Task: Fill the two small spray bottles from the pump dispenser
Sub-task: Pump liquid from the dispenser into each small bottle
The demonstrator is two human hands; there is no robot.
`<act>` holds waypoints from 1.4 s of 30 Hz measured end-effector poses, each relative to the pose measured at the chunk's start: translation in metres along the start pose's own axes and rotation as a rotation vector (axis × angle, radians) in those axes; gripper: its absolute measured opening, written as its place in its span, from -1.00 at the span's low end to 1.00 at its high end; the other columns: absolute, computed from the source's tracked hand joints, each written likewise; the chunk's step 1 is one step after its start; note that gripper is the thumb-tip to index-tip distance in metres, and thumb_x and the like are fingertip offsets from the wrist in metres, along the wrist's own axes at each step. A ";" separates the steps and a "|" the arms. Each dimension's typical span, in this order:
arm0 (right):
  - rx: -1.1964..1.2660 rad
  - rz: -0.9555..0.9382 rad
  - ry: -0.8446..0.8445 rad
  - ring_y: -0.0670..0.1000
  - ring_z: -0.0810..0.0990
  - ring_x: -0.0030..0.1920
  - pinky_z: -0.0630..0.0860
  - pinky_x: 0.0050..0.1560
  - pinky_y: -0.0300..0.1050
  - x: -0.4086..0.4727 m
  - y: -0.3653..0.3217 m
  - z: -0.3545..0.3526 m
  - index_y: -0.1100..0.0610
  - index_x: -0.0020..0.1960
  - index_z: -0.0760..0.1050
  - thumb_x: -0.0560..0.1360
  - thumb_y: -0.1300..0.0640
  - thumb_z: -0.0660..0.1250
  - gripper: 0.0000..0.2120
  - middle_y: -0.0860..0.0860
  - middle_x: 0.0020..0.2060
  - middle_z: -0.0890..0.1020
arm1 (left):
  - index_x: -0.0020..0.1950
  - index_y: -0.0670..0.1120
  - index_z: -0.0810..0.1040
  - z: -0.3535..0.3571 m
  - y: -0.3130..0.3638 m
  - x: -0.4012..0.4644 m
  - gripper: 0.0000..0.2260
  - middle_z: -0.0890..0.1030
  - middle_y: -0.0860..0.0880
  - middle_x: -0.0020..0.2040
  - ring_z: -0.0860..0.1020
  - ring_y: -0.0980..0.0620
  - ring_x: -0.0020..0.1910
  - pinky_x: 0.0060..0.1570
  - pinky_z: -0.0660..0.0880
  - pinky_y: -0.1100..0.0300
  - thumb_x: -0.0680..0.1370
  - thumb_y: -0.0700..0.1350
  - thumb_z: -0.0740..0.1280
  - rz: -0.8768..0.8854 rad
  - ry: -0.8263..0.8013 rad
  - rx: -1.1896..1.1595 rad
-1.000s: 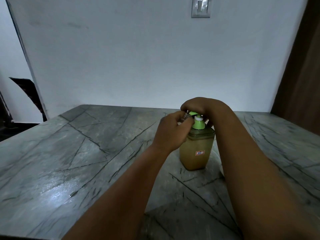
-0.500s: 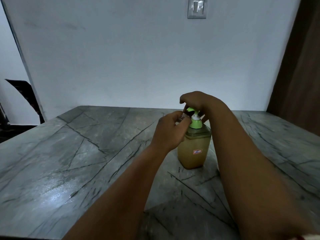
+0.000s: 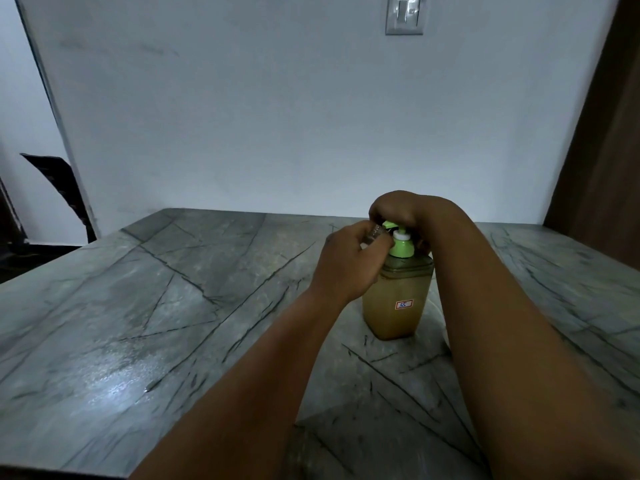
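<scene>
pump dispenser [image 3: 398, 299]: 1 | small bottle [image 3: 375, 233]: 1, in left hand [image 3: 346, 268] grip | right hand [image 3: 398, 211] curled on pump

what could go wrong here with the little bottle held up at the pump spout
1. The small clear spray bottle is mostly hidden in the left hand, so its narrow mouth may miss the green pump head and the liquid spill onto the grey marble table.
2. The right hand presses from above; a hard push could tip the square amber pump dispenser.

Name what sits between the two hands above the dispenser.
In the head view, the green pump top sits between left hand and right hand.
</scene>
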State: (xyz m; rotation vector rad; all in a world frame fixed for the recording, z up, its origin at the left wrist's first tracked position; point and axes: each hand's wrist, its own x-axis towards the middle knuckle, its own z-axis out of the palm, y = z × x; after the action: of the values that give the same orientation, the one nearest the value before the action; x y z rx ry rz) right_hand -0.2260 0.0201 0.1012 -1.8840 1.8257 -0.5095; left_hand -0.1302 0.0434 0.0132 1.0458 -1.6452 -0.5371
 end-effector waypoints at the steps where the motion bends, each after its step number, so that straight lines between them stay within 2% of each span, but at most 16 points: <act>1: 0.045 -0.005 0.010 0.01 0.33 -0.37 0.31 -0.36 -0.18 0.001 0.002 0.000 0.22 0.01 0.34 0.60 0.20 0.10 -0.90 0.07 -0.31 0.36 | -0.31 0.03 0.53 0.000 0.001 0.000 -0.79 0.52 0.08 -0.49 0.52 0.06 -0.47 -0.32 0.52 -0.08 0.53 -0.09 0.28 0.004 -0.004 0.000; 3: 0.194 0.026 -0.009 0.03 0.39 -0.35 0.31 -0.36 -0.18 0.006 0.009 -0.003 0.22 0.05 0.40 0.61 0.11 0.09 -0.80 0.08 -0.27 0.43 | -0.26 0.01 0.55 -0.002 0.003 -0.001 -0.82 0.52 0.05 -0.46 0.52 0.11 -0.48 -0.40 0.50 0.02 0.54 -0.09 0.28 0.011 -0.026 -0.014; 4: 0.261 0.055 -0.035 0.05 0.41 -0.34 0.31 -0.35 -0.18 0.007 0.010 -0.004 0.22 0.07 0.43 0.61 0.05 0.08 -0.74 0.09 -0.27 0.46 | -0.24 0.00 0.55 -0.003 0.004 -0.002 -0.82 0.52 0.05 -0.44 0.51 0.15 -0.50 -0.47 0.47 0.14 0.55 -0.09 0.28 0.005 -0.041 -0.042; 7: 0.292 0.102 -0.070 0.07 0.40 -0.36 0.33 -0.30 -0.18 0.012 0.013 -0.006 0.21 -0.01 0.46 0.58 -0.04 0.10 -0.67 0.09 -0.33 0.47 | -0.19 0.01 0.55 -0.006 0.011 -0.003 -0.78 0.57 -0.09 -0.34 0.51 0.10 -0.52 -0.52 0.42 0.30 0.61 -0.04 0.19 -0.093 -0.076 -0.178; 10: 0.280 0.111 -0.071 0.06 0.37 -0.37 0.32 -0.24 -0.16 0.014 0.015 -0.005 0.17 -0.13 0.38 0.53 -0.04 0.17 -0.74 0.07 -0.35 0.44 | -0.21 -0.04 0.52 -0.008 0.012 -0.002 -0.65 0.56 -0.13 -0.43 0.51 0.02 -0.54 -0.54 0.42 0.32 0.65 0.02 0.06 -0.254 -0.069 -0.317; 12: 0.254 0.107 -0.063 0.06 0.37 -0.37 0.32 -0.22 -0.14 0.014 0.014 -0.004 0.15 -0.17 0.35 0.52 -0.01 0.19 -0.77 0.06 -0.37 0.44 | -0.22 -0.02 0.50 -0.008 0.012 -0.001 -0.63 0.55 -0.14 -0.42 0.50 0.00 -0.53 -0.55 0.40 0.31 0.66 -0.05 0.00 -0.286 -0.065 -0.335; 15: 0.227 0.084 -0.050 0.08 0.37 -0.31 0.35 -0.21 -0.12 0.014 0.014 -0.004 0.12 -0.20 0.36 0.51 0.03 0.21 -0.81 0.09 -0.27 0.43 | -0.22 -0.03 0.51 -0.010 0.014 -0.001 -0.63 0.54 -0.19 -0.39 0.49 -0.04 -0.49 -0.56 0.38 0.34 0.64 -0.10 -0.01 -0.298 -0.085 -0.331; 21: 0.180 0.059 -0.034 0.12 0.40 -0.19 0.38 -0.22 -0.10 0.012 0.013 -0.002 0.18 -0.04 0.40 0.52 0.09 0.22 -0.85 0.14 -0.12 0.43 | -0.12 -0.07 0.50 -0.009 0.011 0.001 -0.71 0.54 -0.15 -0.44 0.52 0.05 -0.55 -0.59 0.38 0.36 0.64 -0.05 0.03 -0.329 -0.119 -0.297; 25: 0.153 0.037 -0.040 0.08 0.37 -0.30 0.36 -0.26 -0.14 0.009 0.012 -0.001 0.18 -0.18 0.38 0.52 0.13 0.21 -0.85 0.11 -0.23 0.42 | -0.03 -0.13 0.51 -0.008 0.012 0.003 -0.73 0.55 -0.16 -0.39 0.52 0.03 -0.55 -0.58 0.39 0.34 0.63 -0.04 0.07 -0.345 -0.135 -0.331; 28: 0.103 0.032 -0.049 0.07 0.35 -0.35 0.35 -0.27 -0.16 0.009 0.011 0.000 0.19 -0.16 0.39 0.51 0.15 0.19 -0.88 0.10 -0.32 0.41 | -0.10 -0.10 0.50 -0.007 0.012 0.003 -0.74 0.55 -0.18 -0.39 0.52 0.03 -0.56 -0.59 0.37 0.35 0.62 -0.04 0.08 -0.350 -0.128 -0.340; 32: 0.030 0.023 -0.055 0.07 0.36 -0.36 0.37 -0.28 -0.15 0.010 0.010 0.002 0.16 -0.16 0.39 0.49 0.16 0.19 -0.91 0.11 -0.33 0.41 | -0.11 -0.11 0.52 -0.006 0.011 0.004 -0.72 0.57 -0.23 -0.32 0.53 -0.03 -0.51 -0.55 0.42 0.30 0.62 -0.05 0.08 -0.338 -0.129 -0.340; 36: 0.109 0.037 -0.044 0.07 0.37 -0.32 0.35 -0.26 -0.15 0.013 0.013 0.000 0.18 -0.17 0.39 0.52 0.11 0.20 -0.85 0.11 -0.26 0.42 | -0.05 -0.12 0.52 -0.006 0.010 0.004 -0.72 0.58 -0.21 -0.33 0.53 -0.01 -0.52 -0.57 0.40 0.31 0.63 -0.04 0.06 -0.326 -0.120 -0.302; 39: 0.237 0.070 -0.060 0.07 0.37 -0.30 0.33 -0.23 -0.14 0.016 0.015 -0.004 0.16 -0.12 0.38 0.52 0.00 0.20 -0.78 0.09 -0.25 0.42 | -0.09 -0.08 0.51 -0.006 0.010 0.003 -0.71 0.58 -0.22 -0.27 0.54 -0.03 -0.49 -0.55 0.42 0.29 0.64 -0.05 0.04 -0.317 -0.112 -0.301; 42: 0.266 0.089 -0.063 0.07 0.38 -0.32 0.35 -0.22 -0.13 0.018 0.017 -0.004 0.19 -0.04 0.39 0.51 -0.04 0.19 -0.73 0.09 -0.27 0.42 | -0.12 -0.09 0.50 -0.007 0.012 0.003 -0.69 0.56 -0.19 -0.37 0.50 0.05 -0.58 -0.60 0.34 0.37 0.64 -0.05 0.03 -0.334 -0.123 -0.292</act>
State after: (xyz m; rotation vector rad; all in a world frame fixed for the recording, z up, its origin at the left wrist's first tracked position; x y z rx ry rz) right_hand -0.2413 0.0020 0.0946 -1.6169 1.6999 -0.6211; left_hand -0.1278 0.0484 0.0260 1.0887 -1.4468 -1.0472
